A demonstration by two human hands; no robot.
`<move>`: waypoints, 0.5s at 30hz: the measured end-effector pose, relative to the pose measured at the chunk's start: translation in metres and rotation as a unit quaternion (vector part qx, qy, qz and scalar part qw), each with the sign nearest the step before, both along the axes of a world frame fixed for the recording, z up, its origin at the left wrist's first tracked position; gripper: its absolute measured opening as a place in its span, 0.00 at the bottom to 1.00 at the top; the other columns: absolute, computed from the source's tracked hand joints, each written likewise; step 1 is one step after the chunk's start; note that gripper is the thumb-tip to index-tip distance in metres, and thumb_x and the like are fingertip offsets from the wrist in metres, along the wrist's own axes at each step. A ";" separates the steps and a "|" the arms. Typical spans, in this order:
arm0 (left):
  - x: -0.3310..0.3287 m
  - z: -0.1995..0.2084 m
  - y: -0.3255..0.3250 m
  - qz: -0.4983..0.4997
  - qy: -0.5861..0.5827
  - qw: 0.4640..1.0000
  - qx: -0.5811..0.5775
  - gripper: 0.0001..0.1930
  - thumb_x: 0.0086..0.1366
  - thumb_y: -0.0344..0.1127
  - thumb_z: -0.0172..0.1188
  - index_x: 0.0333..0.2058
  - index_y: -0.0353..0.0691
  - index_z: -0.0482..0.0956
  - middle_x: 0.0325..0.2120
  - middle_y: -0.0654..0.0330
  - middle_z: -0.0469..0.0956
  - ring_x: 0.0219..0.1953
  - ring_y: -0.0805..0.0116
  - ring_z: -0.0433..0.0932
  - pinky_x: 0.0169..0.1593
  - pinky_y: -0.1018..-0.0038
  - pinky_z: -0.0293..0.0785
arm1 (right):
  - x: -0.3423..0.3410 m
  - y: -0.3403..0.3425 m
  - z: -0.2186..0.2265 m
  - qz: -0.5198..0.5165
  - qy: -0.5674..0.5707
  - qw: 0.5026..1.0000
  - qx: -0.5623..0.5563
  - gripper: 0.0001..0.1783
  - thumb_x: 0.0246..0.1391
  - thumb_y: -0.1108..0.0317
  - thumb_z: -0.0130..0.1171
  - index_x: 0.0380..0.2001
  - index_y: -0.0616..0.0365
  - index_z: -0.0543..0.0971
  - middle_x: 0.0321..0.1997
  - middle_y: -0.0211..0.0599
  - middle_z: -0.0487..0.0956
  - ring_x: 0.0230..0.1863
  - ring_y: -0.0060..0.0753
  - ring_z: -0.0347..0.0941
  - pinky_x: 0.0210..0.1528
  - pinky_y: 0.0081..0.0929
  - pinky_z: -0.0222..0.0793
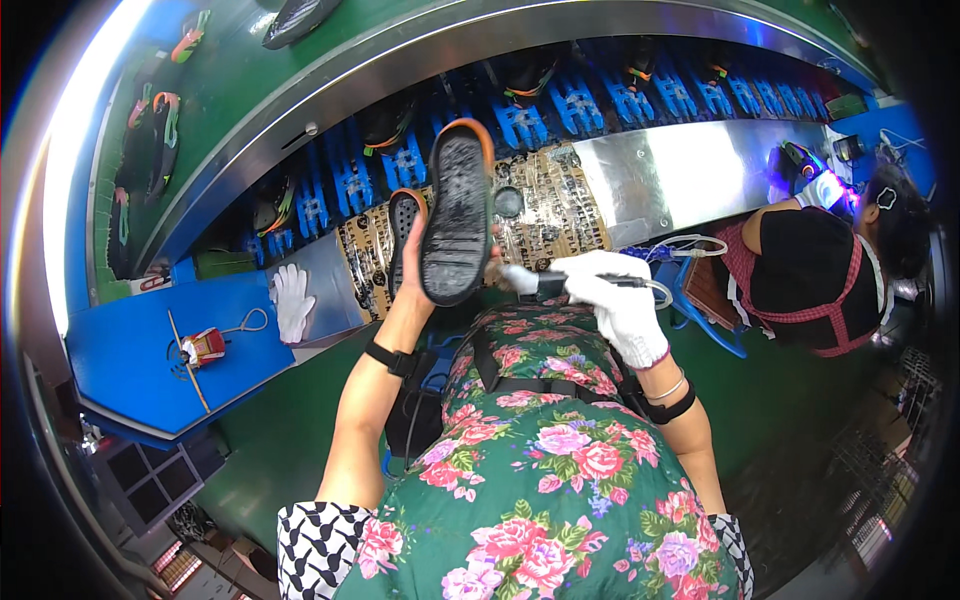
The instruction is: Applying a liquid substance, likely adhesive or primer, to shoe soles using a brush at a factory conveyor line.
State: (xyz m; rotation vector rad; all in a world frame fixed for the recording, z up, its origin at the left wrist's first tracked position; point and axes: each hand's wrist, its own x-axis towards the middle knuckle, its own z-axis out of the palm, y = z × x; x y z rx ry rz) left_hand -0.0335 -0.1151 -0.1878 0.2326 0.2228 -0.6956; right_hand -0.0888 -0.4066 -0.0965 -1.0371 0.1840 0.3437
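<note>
My bare left hand [412,272] holds up a black shoe sole [455,225] with an orange-trimmed toe; its inner side looks dark and glossy. A second sole [402,225], dotted with small holes, stands behind it on the left, partly hidden, and seems to be in the same grip. A white knitted glove covers my right hand [622,308], whose fingers are closed round a brush [548,285] with a thin tube running from its rear end. The pale bristles [519,279] are just right of the black sole's heel; whether they touch it I cannot tell.
Taped brown cardboard [545,215] covers the bench ahead, beside a bare metal plate [660,180]. Blue racks [520,122] line the conveyor behind. At left, a white glove [292,303] lies near a blue board [130,350] bearing a red container [205,347]. A co-worker [810,270] sits at right.
</note>
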 end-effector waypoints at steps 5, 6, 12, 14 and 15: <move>-0.030 -0.061 0.053 0.092 0.036 0.995 0.033 0.48 0.70 0.74 0.41 0.68 0.31 0.63 0.58 0.35 0.72 0.51 0.34 0.78 0.53 0.44 0.80 | 0.001 -0.003 -0.029 -0.030 0.006 0.998 -0.060 0.14 0.52 0.79 0.67 0.44 0.67 0.87 0.37 0.39 0.87 0.31 0.23 0.79 0.36 0.21 0.74; -0.032 -0.068 0.058 0.107 0.053 0.992 0.029 0.49 0.70 0.74 0.41 0.67 0.30 0.65 0.57 0.35 0.73 0.51 0.34 0.78 0.52 0.44 0.81 | 0.001 -0.001 -0.034 -0.032 0.012 0.998 -0.060 0.13 0.53 0.79 0.67 0.44 0.67 0.87 0.35 0.37 0.87 0.30 0.23 0.78 0.35 0.21 0.74; -0.059 -0.080 0.057 0.220 0.194 0.955 0.035 0.48 0.66 0.74 0.51 0.68 0.37 0.65 0.63 0.36 0.68 0.67 0.28 0.63 0.70 0.40 0.65 | 0.007 -0.006 -0.060 -0.035 0.028 0.998 -0.040 0.11 0.54 0.77 0.69 0.41 0.65 0.87 0.33 0.36 0.87 0.30 0.24 0.80 0.35 0.22 0.77; -0.078 -0.070 0.056 0.256 0.259 0.931 0.033 0.48 0.66 0.73 0.52 0.70 0.36 0.62 0.68 0.37 0.62 0.70 0.30 0.58 0.71 0.40 0.62 | 0.008 -0.005 -0.057 -0.033 0.024 0.998 -0.043 0.11 0.54 0.77 0.69 0.42 0.65 0.87 0.34 0.37 0.87 0.30 0.24 0.80 0.36 0.22 0.77; -0.087 -0.066 0.056 0.252 0.275 0.928 0.027 0.47 0.68 0.71 0.51 0.70 0.35 0.61 0.68 0.38 0.60 0.71 0.30 0.57 0.72 0.40 0.61 | 0.008 -0.005 -0.061 -0.031 0.022 0.999 -0.038 0.11 0.54 0.76 0.69 0.42 0.65 0.87 0.35 0.37 0.88 0.31 0.24 0.81 0.36 0.22 0.77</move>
